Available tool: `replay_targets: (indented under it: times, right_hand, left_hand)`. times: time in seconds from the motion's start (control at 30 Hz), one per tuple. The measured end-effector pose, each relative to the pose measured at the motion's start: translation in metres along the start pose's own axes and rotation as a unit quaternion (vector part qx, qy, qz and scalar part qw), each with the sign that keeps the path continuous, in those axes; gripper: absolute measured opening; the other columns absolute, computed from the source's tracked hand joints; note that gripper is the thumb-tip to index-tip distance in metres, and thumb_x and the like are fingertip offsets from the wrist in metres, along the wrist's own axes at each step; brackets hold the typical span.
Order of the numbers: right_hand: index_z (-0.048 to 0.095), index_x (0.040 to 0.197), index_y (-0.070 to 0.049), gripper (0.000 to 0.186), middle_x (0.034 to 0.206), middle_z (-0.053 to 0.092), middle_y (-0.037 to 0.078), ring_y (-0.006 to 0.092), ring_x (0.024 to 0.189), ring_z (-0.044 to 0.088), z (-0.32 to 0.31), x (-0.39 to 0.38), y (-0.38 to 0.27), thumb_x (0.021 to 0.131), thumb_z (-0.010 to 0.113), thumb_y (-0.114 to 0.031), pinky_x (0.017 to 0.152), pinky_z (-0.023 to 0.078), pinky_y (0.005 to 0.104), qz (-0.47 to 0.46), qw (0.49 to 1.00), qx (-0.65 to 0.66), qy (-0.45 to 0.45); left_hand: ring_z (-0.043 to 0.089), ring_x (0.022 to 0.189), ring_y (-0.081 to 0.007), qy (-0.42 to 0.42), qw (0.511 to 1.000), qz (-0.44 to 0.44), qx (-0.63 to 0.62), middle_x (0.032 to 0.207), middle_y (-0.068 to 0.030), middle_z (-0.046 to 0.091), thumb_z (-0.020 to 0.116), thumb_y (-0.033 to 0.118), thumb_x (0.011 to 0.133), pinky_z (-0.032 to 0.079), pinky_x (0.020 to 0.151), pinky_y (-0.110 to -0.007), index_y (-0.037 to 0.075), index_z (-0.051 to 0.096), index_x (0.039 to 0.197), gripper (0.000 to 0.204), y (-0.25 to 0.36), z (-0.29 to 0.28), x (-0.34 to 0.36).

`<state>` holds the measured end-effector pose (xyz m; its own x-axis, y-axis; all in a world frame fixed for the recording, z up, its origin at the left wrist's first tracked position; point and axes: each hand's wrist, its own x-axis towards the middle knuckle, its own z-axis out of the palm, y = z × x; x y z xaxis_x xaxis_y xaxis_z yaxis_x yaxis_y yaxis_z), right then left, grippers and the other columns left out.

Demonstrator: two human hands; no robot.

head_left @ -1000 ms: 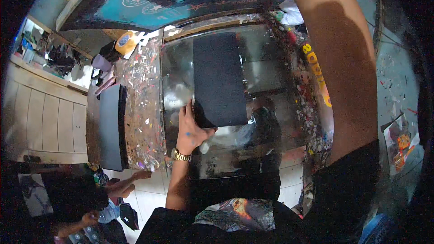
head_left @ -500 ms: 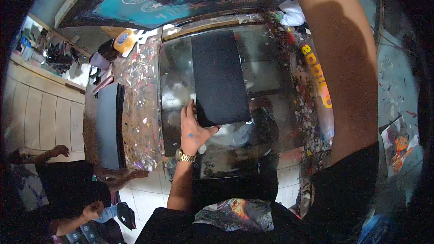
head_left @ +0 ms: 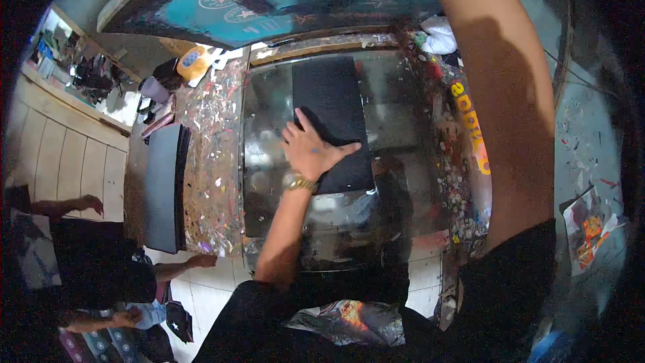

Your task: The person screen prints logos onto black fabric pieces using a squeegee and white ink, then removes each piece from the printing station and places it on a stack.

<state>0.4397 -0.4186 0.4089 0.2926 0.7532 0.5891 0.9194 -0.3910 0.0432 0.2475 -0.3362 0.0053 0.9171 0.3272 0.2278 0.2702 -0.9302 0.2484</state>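
A black rectangular sheet (head_left: 329, 84) lies lengthwise on a glass-topped printing table (head_left: 410, 117). My left hand (head_left: 312, 151), with a gold watch at its wrist, rests over the sheet's near left part. Its fingers are spread, the thumb pointing right across the sheet, and nothing is held. My right arm (head_left: 510, 94) stretches up along the right side and past the top edge, so the hand is out of sight. Above the table's far side, a printing screen (head_left: 269, 7) with teal mesh and pale star emblems is tilted up.
On the left, a stack of dark sheets (head_left: 164, 188) lies on the paint-spattered bench (head_left: 211, 161). Behind it are a purple cup (head_left: 154, 89) and a tape roll (head_left: 193, 64). Crumpled white material (head_left: 438, 35) lies far right. Another person's hand (head_left: 201, 261) is at lower left.
My left hand has moved from the sheet's near left corner up and rightward onto its surface, with the fingers spreading. My right arm stays raised. The view has shifted slightly.
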Motion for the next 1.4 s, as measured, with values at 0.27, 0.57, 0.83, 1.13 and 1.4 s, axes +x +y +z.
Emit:
replay_targets:
  times: [0.27, 0.57, 0.83, 1.13, 1.4]
  right_hand:
    - [0.065, 0.126, 0.016, 0.115, 0.128, 0.067, 0.032, 0.0397, 0.115, 0.068, 0.002, 0.002, -0.001, 0.058, 0.084, -0.075, 0.102, 0.053, 0.0377, 0.0, 1.0, -0.024, 0.011]
    - [0.068, 0.123, 0.014, 0.111, 0.126, 0.068, 0.031, 0.0389, 0.113, 0.069, 0.0, 0.008, 0.004, 0.06, 0.081, -0.077, 0.101, 0.054, 0.0387, -0.019, 1.0, -0.017, 0.001]
    - [0.072, 0.118, 0.011, 0.102, 0.119, 0.072, 0.027, 0.0368, 0.106, 0.071, -0.001, 0.004, 0.003, 0.064, 0.08, -0.075, 0.096, 0.055, 0.0392, -0.005, 1.0, -0.016, -0.009]
    - [0.075, 0.114, 0.008, 0.095, 0.112, 0.075, 0.024, 0.0343, 0.099, 0.073, 0.001, 0.006, 0.004, 0.067, 0.079, -0.074, 0.091, 0.056, 0.0385, 0.004, 1.0, -0.02, -0.002]
    - [0.075, 0.114, 0.007, 0.093, 0.111, 0.075, 0.024, 0.0335, 0.097, 0.073, -0.002, -0.001, 0.0, 0.067, 0.081, -0.073, 0.088, 0.056, 0.0386, -0.001, 1.0, 0.004, 0.0]
  left_hand:
    - [0.045, 0.134, -0.0486, 0.026, 0.995, -0.077, 0.065, 0.148, -0.038, 0.042, 0.072, 0.098, 0.04, 0.041, 0.105, -0.067, -0.011, 0.019, 0.158, 0.169, 0.038, 0.042, 0.027]
    - [0.04, 0.142, -0.0455, 0.0, 0.991, -0.119, 0.062, 0.152, -0.0368, 0.038, 0.083, 0.087, 0.04, 0.04, 0.107, -0.066, -0.012, 0.017, 0.157, 0.167, 0.037, 0.048, 0.023]
    - [0.043, 0.14, -0.0434, 0.017, 0.988, -0.138, 0.073, 0.151, -0.0341, 0.042, 0.081, 0.089, 0.039, 0.041, 0.106, -0.064, -0.012, 0.023, 0.156, 0.165, 0.041, 0.047, 0.022]
    - [0.042, 0.14, -0.0431, -0.009, 0.99, -0.132, 0.055, 0.151, -0.0341, 0.042, 0.083, 0.087, 0.041, 0.041, 0.105, -0.062, -0.011, 0.026, 0.156, 0.161, 0.041, 0.039, 0.024]
    - [0.043, 0.139, -0.0426, -0.005, 0.989, -0.133, 0.06, 0.151, -0.0338, 0.042, 0.083, 0.087, 0.04, 0.041, 0.105, -0.062, -0.011, 0.026, 0.155, 0.162, 0.042, 0.037, 0.023]
